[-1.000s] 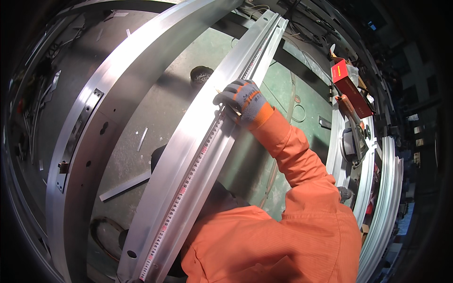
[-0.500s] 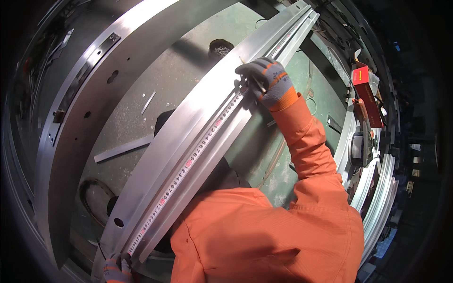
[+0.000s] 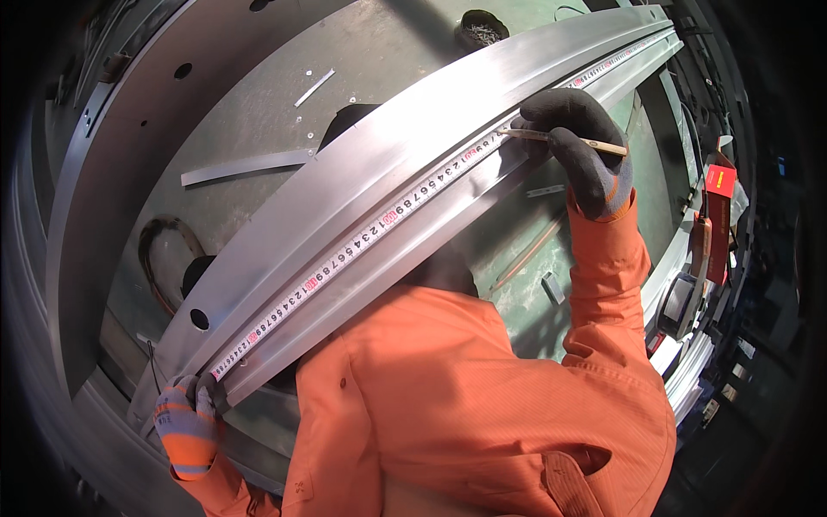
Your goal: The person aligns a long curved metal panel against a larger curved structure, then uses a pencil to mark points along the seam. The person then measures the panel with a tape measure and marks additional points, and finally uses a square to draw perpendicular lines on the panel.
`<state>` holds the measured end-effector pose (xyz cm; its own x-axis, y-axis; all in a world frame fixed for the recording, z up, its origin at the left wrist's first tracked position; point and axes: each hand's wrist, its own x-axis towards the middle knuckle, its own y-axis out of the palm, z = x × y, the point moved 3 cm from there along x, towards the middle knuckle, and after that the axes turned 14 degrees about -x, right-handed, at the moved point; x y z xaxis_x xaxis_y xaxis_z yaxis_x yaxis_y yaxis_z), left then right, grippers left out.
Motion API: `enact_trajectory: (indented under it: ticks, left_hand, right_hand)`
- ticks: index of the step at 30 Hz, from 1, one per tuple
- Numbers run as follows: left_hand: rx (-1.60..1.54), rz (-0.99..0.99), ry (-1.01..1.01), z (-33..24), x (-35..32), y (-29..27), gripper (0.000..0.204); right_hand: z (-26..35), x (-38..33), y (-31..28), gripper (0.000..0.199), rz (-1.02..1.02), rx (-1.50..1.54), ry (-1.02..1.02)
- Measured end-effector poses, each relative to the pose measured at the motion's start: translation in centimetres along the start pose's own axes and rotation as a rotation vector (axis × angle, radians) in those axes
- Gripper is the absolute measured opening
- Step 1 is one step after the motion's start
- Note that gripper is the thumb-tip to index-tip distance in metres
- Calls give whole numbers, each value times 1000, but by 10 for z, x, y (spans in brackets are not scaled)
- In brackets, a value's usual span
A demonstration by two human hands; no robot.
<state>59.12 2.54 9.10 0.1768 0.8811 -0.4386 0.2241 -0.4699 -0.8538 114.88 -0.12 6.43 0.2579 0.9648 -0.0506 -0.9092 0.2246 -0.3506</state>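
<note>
A long silvery metal profile [image 3: 431, 112] runs diagonally from lower left to upper right in front of me. Along its channel lies a tape measure [image 3: 345, 254], its blade stretched flat. My left hand [image 3: 185, 422], in a grey and orange glove, is closed at the near left end, fingers pinching the tape's end against the profile. My right hand [image 3: 586, 151], gloved too, grips a slim wooden pencil [image 3: 610, 147] between thumb and fingers. The pencil's tip points left, at the tape's edge. Part of the tape beneath the right hand is hidden.
Another large metal beam [image 3: 86, 207] with holes curves along the left. Beyond the profile stand a dark bowl [image 3: 484, 31] of small metal pieces and a flat metal strip [image 3: 245, 167]. On the right are a red box [image 3: 720, 181], a round reel [image 3: 679, 303] and stacked light profiles [image 3: 689, 375].
The view has shifted, so the profile lies flatter across it. My right hand has turned, its dark palm side and pencil now showing. The left hand remains at the tape's end.
</note>
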Motion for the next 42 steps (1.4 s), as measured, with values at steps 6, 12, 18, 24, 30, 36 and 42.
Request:
enact_trajectory:
  ticks: [6, 12, 18, 24, 30, 36, 42]
  left_hand:
    - [51, 6, -36, -4, 4, 0, 25]
    - [35, 4, -56, -5, 2, 1, 26]
    - [29, 32, -72, -7, 6, -2, 26]
    - [-15, 70, -154, -11, 8, -2, 25]
    - [-30, 51, -130, -12, 9, -1, 25]
    - [-54, 8, -47, -18, 8, -3, 25]
    - [-95, 23, -94, -24, 10, -5, 24]
  right_hand:
    - [6, 11, 19, 18, 184, -56, -252]
    - [22, 17, 40, 9, 325, -225, -267]
    - [33, 18, 59, 11, 299, -417, -408]
    - [27, 14, 66, 12, 249, -410, -336]
    - [29, 15, 72, 9, 206, -483, -368]
    - [28, 15, 71, 13, 241, -462, -344]
    - [30, 14, 71, 13, 228, -469, -331]
